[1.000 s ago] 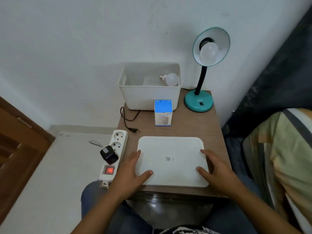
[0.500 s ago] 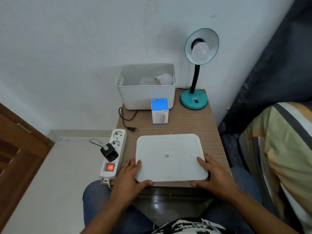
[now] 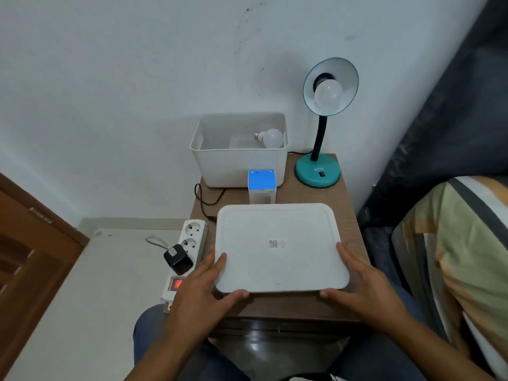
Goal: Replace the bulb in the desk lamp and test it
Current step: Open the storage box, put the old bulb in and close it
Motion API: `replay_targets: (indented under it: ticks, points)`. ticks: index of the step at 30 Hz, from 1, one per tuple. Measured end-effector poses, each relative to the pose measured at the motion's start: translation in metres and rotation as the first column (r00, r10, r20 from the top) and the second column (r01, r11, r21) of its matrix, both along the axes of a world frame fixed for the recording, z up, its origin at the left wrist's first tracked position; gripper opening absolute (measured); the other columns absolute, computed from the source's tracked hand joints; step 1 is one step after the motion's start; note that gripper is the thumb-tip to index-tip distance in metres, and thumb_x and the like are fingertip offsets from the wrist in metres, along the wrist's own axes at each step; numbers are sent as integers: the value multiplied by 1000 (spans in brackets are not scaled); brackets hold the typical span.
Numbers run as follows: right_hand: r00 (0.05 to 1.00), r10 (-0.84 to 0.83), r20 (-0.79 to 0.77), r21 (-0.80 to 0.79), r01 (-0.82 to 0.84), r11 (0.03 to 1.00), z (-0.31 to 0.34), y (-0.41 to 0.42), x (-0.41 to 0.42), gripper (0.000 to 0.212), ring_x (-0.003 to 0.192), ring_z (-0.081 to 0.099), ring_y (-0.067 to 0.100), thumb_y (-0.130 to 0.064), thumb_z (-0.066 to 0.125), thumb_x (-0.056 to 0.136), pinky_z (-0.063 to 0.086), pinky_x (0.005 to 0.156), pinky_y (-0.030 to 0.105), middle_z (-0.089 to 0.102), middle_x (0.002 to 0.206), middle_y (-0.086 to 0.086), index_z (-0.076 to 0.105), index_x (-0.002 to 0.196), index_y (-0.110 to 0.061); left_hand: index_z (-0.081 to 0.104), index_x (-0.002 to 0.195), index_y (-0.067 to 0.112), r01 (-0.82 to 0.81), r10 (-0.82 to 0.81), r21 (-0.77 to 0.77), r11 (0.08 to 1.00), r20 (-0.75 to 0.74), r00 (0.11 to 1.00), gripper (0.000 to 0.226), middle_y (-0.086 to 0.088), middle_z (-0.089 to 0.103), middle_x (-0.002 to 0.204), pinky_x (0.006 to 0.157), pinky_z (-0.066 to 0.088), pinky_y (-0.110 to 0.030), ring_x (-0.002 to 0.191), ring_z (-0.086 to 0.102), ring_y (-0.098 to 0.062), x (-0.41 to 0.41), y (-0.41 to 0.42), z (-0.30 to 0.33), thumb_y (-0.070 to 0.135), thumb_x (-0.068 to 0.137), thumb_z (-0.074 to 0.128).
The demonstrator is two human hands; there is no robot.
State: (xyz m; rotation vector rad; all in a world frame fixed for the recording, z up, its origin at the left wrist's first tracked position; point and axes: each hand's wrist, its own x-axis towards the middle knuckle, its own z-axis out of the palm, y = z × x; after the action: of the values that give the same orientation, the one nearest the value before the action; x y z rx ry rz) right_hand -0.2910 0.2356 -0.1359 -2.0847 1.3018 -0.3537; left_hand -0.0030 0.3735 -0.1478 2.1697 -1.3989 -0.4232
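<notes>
A teal desk lamp (image 3: 318,171) stands at the table's back right, with a white bulb (image 3: 327,95) in its shade, unlit. A loose white bulb (image 3: 270,138) lies inside the open white bin (image 3: 238,169) at the back. In front of the bin stands a small blue-and-white bulb box (image 3: 262,186). A flat white lid (image 3: 279,247) is raised slightly off the wooden table. My left hand (image 3: 203,290) grips its near left corner and my right hand (image 3: 365,287) grips its near right corner.
The lamp's black cord and plug (image 3: 204,204) lie unplugged on the table's left side. A white power strip (image 3: 187,259) with a lit red switch and a black adapter hangs beside the table's left edge. A striped pillow (image 3: 461,265) lies to the right. A brown door (image 3: 30,251) is at left.
Both hands slid back from on top of the lid to its near corners and closed on them. The lid's near edge has come up off the table.
</notes>
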Motion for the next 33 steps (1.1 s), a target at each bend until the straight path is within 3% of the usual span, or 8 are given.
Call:
replay_targets:
  ticks: [3, 9, 13, 16, 21, 27, 33]
  points:
    - [999, -2, 48, -30, 3, 1000, 32, -15, 13, 107, 128, 18, -1, -42, 80, 70, 26, 111, 28, 12, 145, -21, 10, 149, -30, 34, 150, 27, -35, 33, -75, 997, -27, 999, 101, 13, 26, 154, 114, 29, -29, 141, 32, -8, 7, -16, 24, 57, 66, 81]
    - [988, 46, 150, -122, -27, 992, 64, -61, 48, 102, 134, 19, -1, -43, 79, 69, 17, 107, 20, 17, 146, -22, 12, 145, -35, 29, 152, 30, -81, 57, -162, 983, -146, 988, 104, 23, 27, 147, 110, 27, -22, 133, 31, 1, 39, -62, 62, 49, 66, 85]
    - [979, 44, 198, -73, -30, 997, 75, -99, 78, 105, 135, 16, -2, -38, 82, 70, 14, 109, 16, 17, 145, -20, 17, 150, -24, 30, 152, 28, -78, 52, -178, 981, -144, 988, 100, 24, 28, 142, 109, 29, -25, 127, 29, 3, 65, -97, 83, 42, 69, 85]
    - [972, 19, 236, -30, -12, 999, 79, -129, 101, 108, 139, 17, 1, -37, 84, 67, 15, 113, 20, 21, 151, -16, 19, 151, -23, 31, 152, 27, -96, 65, -166, 981, -182, 981, 100, 16, 32, 151, 109, 30, -26, 135, 32, -3, 87, -124, 93, 40, 70, 86]
    - [979, 28, 202, -66, -15, 998, 77, -173, 136, 106, 142, 21, 7, -41, 82, 69, 17, 111, 19, 22, 157, -10, 18, 151, -21, 31, 152, 23, -102, 75, -136, 985, -189, 979, 101, 7, 34, 156, 110, 32, -27, 139, 36, -13, 124, -169, 95, 40, 69, 86]
    - [985, 29, 170, -76, -16, 997, 75, -208, 164, 106, 144, 23, 12, -48, 80, 69, 24, 117, 31, 20, 159, -5, 19, 151, -20, 31, 153, 23, -93, 72, -101, 991, -197, 978, 103, 8, 34, 156, 112, 35, -34, 140, 36, -14, 157, -210, 92, 44, 68, 86]
    - [984, 44, 175, -58, -34, 998, 74, -230, 178, 108, 144, 22, 10, -48, 81, 67, 23, 117, 29, 18, 159, -5, 19, 152, -20, 30, 153, 21, -104, 78, -100, 989, -239, 968, 103, 7, 33, 156, 113, 35, -34, 140, 37, -13, 173, -231, 85, 42, 69, 86]
